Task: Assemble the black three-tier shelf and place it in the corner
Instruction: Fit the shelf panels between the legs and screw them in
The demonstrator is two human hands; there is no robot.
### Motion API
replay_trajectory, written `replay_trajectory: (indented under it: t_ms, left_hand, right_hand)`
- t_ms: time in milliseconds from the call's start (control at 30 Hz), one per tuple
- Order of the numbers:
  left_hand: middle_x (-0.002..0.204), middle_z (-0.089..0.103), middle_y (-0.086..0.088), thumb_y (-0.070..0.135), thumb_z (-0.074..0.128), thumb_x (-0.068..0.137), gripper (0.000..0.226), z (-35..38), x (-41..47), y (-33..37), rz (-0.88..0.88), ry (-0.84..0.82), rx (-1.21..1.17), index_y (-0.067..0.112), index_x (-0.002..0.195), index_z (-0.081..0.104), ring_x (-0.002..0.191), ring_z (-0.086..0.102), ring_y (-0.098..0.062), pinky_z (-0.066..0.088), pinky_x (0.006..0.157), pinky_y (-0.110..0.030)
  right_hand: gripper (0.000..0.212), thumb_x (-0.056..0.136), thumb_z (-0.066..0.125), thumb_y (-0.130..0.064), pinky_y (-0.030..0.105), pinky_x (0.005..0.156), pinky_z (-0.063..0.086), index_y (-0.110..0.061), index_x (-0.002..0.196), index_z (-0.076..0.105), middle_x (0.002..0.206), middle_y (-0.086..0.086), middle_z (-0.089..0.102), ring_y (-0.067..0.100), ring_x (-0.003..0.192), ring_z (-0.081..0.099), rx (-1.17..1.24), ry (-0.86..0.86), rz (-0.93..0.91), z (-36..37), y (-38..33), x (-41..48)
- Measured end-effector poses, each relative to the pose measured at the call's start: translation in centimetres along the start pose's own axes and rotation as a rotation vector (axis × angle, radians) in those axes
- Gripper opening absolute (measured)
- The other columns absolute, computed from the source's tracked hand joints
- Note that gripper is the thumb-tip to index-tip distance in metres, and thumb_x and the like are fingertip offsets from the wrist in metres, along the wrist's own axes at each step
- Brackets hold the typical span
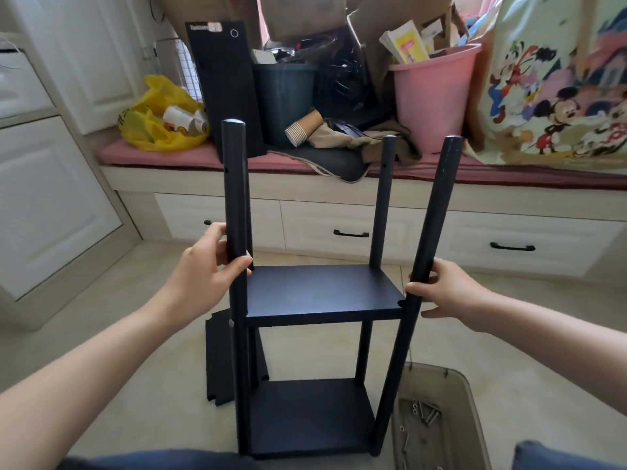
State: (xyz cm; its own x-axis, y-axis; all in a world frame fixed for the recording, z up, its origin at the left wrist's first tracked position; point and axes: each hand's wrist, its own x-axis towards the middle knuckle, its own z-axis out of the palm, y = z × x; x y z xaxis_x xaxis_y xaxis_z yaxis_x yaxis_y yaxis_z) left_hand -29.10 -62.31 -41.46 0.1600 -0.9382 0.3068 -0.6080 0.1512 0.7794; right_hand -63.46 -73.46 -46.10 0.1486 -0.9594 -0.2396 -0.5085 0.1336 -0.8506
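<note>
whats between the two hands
In the head view, the black middle shelf board lies between the left hand and right hand, each gripping a front post.

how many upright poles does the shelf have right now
4: front left pole gripped by the left hand, front right pole in the right hand, back right pole, and back left pole mostly hidden behind the front left one.

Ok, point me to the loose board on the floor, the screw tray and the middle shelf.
loose board point(217, 361), head view, its flat face.
screw tray point(461, 412), head view, right inner wall.
middle shelf point(322, 290), head view, centre of top face.
</note>
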Motion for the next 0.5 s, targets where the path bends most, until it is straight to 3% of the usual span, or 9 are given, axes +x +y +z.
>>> replay_trajectory:
  t_ms: [100,333,433,500]
  left_hand:
    - [0.091,0.072,-0.007,0.002,0.063,0.097,0.022,0.9,0.3,0.5,-0.032,-0.029,-0.022,0.012,0.114,0.054,0.085,0.073,-0.023,0.055,0.093,-0.052]
    - [0.097,0.072,-0.001,0.001,0.064,0.096,0.024,3.0,1.3,0.5,-0.065,-0.053,-0.015,0.013,0.114,0.054,0.090,0.075,-0.018,0.057,0.092,-0.049]
    - [0.106,0.072,0.001,0.003,0.067,0.094,0.026,3.6,1.5,-0.1,-0.085,-0.041,0.002,0.013,0.115,0.055,0.095,0.073,-0.019,0.060,0.087,-0.042]
    - [0.111,0.072,0.001,0.003,0.068,0.093,0.030,3.8,1.6,-0.5,-0.091,-0.029,0.004,0.014,0.119,0.056,0.093,0.073,-0.013,0.062,0.078,-0.028]
  right_hand:
    - [0.014,0.093,0.066,-0.009,0.026,0.052,0.056,-0.016,0.102,0.057,0.096,0.012,0.072,0.013,0.070,0.075,0.035,0.018,0.018,-1.0,0.4,-1.1]
    - [0.020,0.090,0.069,-0.006,0.027,0.053,0.058,-0.019,0.101,0.058,0.097,0.012,0.070,0.014,0.069,0.075,0.039,0.080,-0.018,-2.8,1.5,-2.7]
    - [0.027,0.086,0.073,-0.005,0.033,0.060,0.062,-0.024,0.097,0.056,0.092,0.008,0.068,0.016,0.076,0.073,-0.038,0.108,-0.080,-2.9,2.0,-3.7]
    - [0.031,0.084,0.074,-0.006,0.036,0.066,0.063,-0.028,0.094,0.055,0.091,0.006,0.067,0.018,0.085,0.070,-0.069,0.102,-0.106,-2.9,2.2,-4.3]
